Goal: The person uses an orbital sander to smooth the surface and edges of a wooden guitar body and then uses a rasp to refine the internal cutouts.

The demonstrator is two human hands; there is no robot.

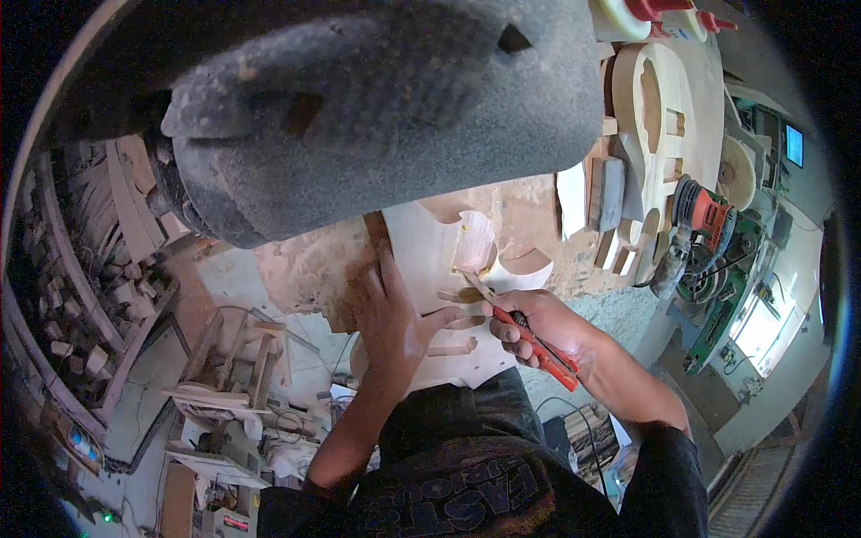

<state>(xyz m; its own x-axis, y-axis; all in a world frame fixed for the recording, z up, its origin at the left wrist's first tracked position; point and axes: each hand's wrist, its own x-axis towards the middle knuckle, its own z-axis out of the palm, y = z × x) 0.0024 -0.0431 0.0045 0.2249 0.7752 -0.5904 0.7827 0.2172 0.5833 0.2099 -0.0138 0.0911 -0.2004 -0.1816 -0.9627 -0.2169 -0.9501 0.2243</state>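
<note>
A pale wooden electric guitar body (415, 235) with cut-out cavities lies on the bench in front of me. My left hand (387, 309) rests on its left side, fingers stretched out and thumb apart, pressing the wood. In my closed right hand (535, 325) is a red-handled tool (549, 354) with dark parts and a narrow, pale tip. That tip points into the lower edge of a squarish cavity (475, 240) with a yellowish rim. Fingers partly cover the tool, so its exact kind is unclear. The guitar body's near edge is against my waist.
A large grey dusty casing (386, 134) hangs over the far side, hiding part of the bench (309, 269). To the right lie more guitar bodies (635, 108), a grey block (607, 194) and an orange sander (707, 218). Wood offcuts (99, 359) fill a rack at left.
</note>
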